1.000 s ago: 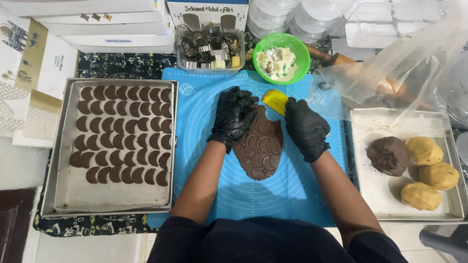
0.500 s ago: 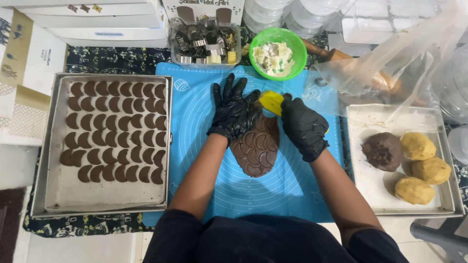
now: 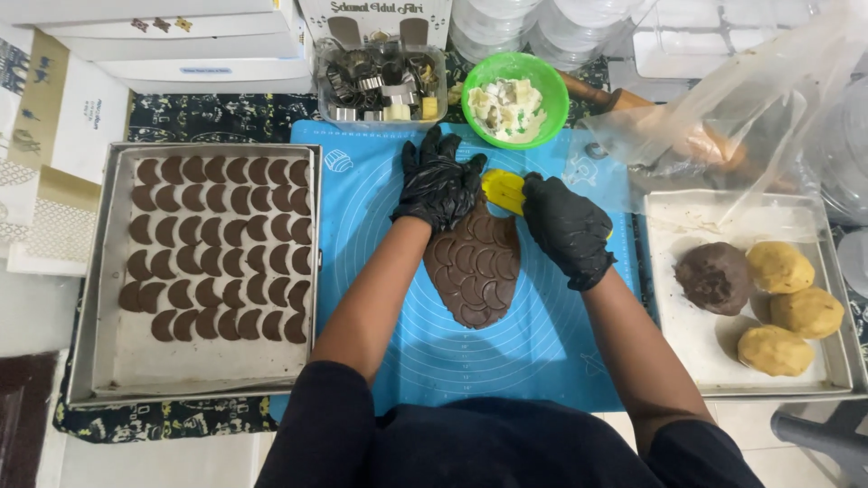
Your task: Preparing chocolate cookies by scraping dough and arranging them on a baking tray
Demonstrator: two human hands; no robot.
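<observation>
Centre of frame, on blue silicone mat (image 3: 542, 343): rolled brown dough sheet (image 3: 477, 271), scored with crescent cuts. Left hand (image 3: 438, 183), black glove, fingers spread, pressing flat on sheet's top-left edge. Right hand (image 3: 566, 226), black glove, closed around yellow cutter (image 3: 503, 189) at sheet's top edge. Left of frame: metal tray (image 3: 108, 361) with rows of brown crescents. Right: tray (image 3: 696, 361) with dough balls. Top centre: green bowl (image 3: 515, 99).

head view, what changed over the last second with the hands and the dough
Little changed. The left hand spread its fingers flat at the top of the dark dough sheet. The right hand kept its grip on the yellow cutter at the sheet's top edge. Cookie tray and dough balls stayed put.
</observation>
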